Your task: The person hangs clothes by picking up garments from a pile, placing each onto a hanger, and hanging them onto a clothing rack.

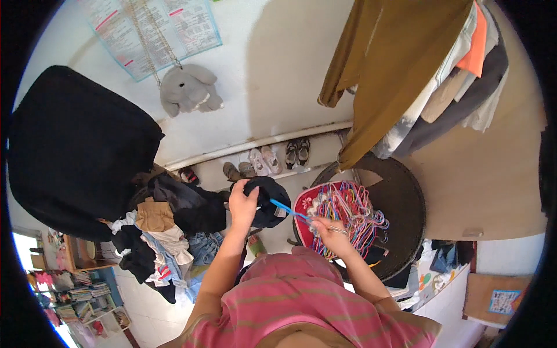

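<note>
My left hand point(243, 204) grips a black garment point(270, 209) by its upper edge and holds it up in front of me. A blue clothes hanger point(285, 208) reaches from my right hand point(333, 235) towards the garment, its far end lying at the dark cloth. How far it sits inside the fabric is hidden. Below and beyond my right hand, many coloured hangers point(348, 209) lie tangled in a red basin point(304, 202) with a floral pattern. A heap of clothes point(174, 230) in black, tan, white and denim is to the left of my left hand.
The basin rests on a round dark chair point(402, 209). Brown trousers point(391, 65) and other garments hang at upper right. A large black cloth-covered shape point(78, 152) stands at left. Several shoes point(265, 160) line the wall, where a grey plush rabbit bag point(189, 89) hangs.
</note>
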Demonstrator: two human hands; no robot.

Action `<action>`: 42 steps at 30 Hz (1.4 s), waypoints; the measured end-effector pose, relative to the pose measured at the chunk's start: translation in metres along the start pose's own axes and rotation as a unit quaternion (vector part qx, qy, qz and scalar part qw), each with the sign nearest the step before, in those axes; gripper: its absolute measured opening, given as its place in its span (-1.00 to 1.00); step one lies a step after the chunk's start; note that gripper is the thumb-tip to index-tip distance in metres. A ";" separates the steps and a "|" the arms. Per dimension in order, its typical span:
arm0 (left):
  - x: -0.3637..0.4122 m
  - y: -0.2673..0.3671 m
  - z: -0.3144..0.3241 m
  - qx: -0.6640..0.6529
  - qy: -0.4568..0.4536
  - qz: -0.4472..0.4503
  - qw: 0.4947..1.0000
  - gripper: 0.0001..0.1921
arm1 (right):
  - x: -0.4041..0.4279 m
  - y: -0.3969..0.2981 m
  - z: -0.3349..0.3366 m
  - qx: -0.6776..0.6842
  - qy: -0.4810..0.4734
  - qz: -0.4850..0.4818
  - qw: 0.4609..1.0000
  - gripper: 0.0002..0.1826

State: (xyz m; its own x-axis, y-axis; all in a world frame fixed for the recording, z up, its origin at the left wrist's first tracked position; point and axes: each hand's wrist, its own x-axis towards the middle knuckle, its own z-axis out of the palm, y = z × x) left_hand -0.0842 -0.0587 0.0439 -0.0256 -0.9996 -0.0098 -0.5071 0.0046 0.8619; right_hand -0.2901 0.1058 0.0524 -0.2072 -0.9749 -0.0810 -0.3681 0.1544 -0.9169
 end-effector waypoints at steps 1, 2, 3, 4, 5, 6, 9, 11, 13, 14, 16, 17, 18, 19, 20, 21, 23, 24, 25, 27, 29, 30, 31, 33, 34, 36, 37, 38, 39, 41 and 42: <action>0.000 0.011 0.004 0.048 0.032 0.065 0.996 -0.69 | 0.001 0.001 0.008 0.015 -0.002 0.011 1.000 -0.74; -0.004 0.024 0.008 0.054 0.038 0.133 0.989 -0.67 | 0.007 -0.001 0.015 -0.007 -0.004 0.025 1.000 -0.75; -0.009 0.033 0.009 0.064 -0.006 0.153 0.986 -0.66 | 0.013 -0.006 0.024 -0.027 -0.009 0.038 0.999 -0.76; -0.016 0.040 0.014 0.090 -0.026 0.219 0.971 -0.64 | 0.023 -0.012 0.037 -0.002 0.052 -0.035 0.998 -0.76; -0.023 0.046 0.018 0.118 -0.045 0.283 0.951 -0.62 | 0.035 -0.008 0.048 -0.041 0.116 -0.101 0.987 -0.74; -0.024 0.052 0.016 0.126 -0.016 0.315 0.941 -0.58 | 0.045 -0.018 0.055 0.057 0.124 -0.054 0.989 -0.71; -0.022 0.051 0.004 0.121 0.075 0.298 0.944 -0.36 | 0.055 -0.063 0.051 0.309 0.108 0.060 0.943 -0.65; -0.018 0.051 -0.007 0.122 0.152 0.274 0.942 -0.30 | 0.055 -0.078 0.044 0.370 0.098 0.045 0.923 -0.65; -0.015 0.042 -0.013 0.140 0.175 0.224 0.948 -0.23 | 0.055 -0.085 0.038 0.510 0.123 0.037 0.851 -0.64; -0.014 0.033 -0.010 0.142 0.170 0.192 0.956 -0.24 | 0.064 -0.089 0.030 0.546 0.151 0.054 0.823 -0.64; -0.018 0.019 -0.002 0.150 0.127 0.151 0.969 -0.32 | 0.080 -0.103 0.015 0.594 0.155 0.038 0.789 -0.68; -0.024 0.018 0.002 0.155 0.090 0.142 0.973 -0.38 | 0.089 -0.107 0.010 0.603 0.145 0.032 0.784 -0.70; -0.032 0.017 0.006 0.166 0.017 0.141 0.976 -0.50 | 0.100 -0.110 0.008 0.603 0.146 0.033 0.784 -0.70; -0.042 0.018 0.015 0.171 -0.064 0.118 0.976 -0.56 | 0.113 -0.113 0.007 0.593 0.160 0.011 0.789 -0.72; -0.054 0.021 0.024 0.157 -0.092 0.106 0.978 -0.58 | 0.121 -0.113 0.008 0.583 0.174 -0.012 0.793 -0.75; -0.062 0.026 0.030 0.144 -0.120 0.094 0.978 -0.60 | 0.127 -0.110 0.011 0.583 0.175 -0.013 0.794 -0.75; -0.061 0.025 0.037 0.114 -0.139 0.044 0.983 -0.63 | 0.138 -0.099 0.019 0.562 0.270 -0.031 0.781 -0.77; -0.060 0.022 0.039 0.087 -0.151 -0.011 0.985 -0.65 | 0.141 -0.091 0.025 0.538 0.292 -0.018 0.791 -0.78; -0.056 0.017 0.037 0.086 -0.150 -0.011 0.985 -0.65 | 0.138 -0.086 0.028 0.538 0.290 -0.019 0.791 -0.78; -0.052 0.005 0.025 0.086 -0.127 0.018 0.988 -0.69 | 0.125 -0.079 0.033 0.524 0.272 0.022 0.807 -0.76; -0.050 0.001 0.023 0.082 -0.127 0.020 0.988 -0.69 | 0.123 -0.079 0.028 0.526 0.263 0.026 0.809 -0.76; -0.047 0.000 0.023 0.067 -0.109 0.040 0.991 -0.69 | 0.126 -0.082 0.023 0.516 0.261 0.017 0.816 -0.76; -0.046 -0.001 0.022 0.051 -0.091 0.059 0.993 -0.69 | 0.128 -0.084 0.020 0.506 0.260 0.009 0.822 -0.76; -0.045 0.006 0.020 0.064 -0.091 0.061 0.992 -0.67 | 0.135 -0.081 0.018 0.510 0.265 -0.002 0.819 -0.76; -0.048 0.015 0.019 0.086 -0.120 0.054 0.988 -0.66 | 0.139 -0.080 0.017 0.523 0.291 -0.014 0.801 -0.78; -0.057 0.048 0.015 0.133 -0.199 0.001 0.971 -0.60 | 0.145 -0.076 0.019 0.511 0.354 -0.034 0.782 -0.76; -0.063 0.051 0.021 0.153 -0.213 0.032 0.965 -0.55 | 0.147 -0.071 0.024 0.511 0.355 -0.035 0.782 -0.76; -0.068 0.056 0.026 0.143 -0.234 0.032 0.961 -0.53 | 0.148 -0.059 0.031 0.383 0.402 -0.057 0.830 -0.75; -0.071 0.060 0.030 0.132 -0.259 0.034 0.956 -0.51 | 0.151 -0.039 0.035 0.247 0.444 -0.077 0.858 -0.74; -0.070 0.043 0.042 0.136 -0.243 0.081 0.957 -0.52 | 0.154 0.019 0.040 0.100 0.344 -0.113 0.927 -0.72; -0.063 0.033 0.034 0.040 -0.264 0.049 0.963 -0.51 | 0.150 0.001 0.034 0.155 0.204 -0.012 0.967 -0.72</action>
State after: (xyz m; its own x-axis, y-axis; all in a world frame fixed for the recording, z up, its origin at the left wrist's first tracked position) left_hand -0.1285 0.0049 0.0557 -0.5003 -0.8415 -0.2041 -0.5433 0.1215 0.8307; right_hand -0.2906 -0.0456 0.0256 -0.5645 -0.8242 0.0449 -0.1019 0.0156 -0.9947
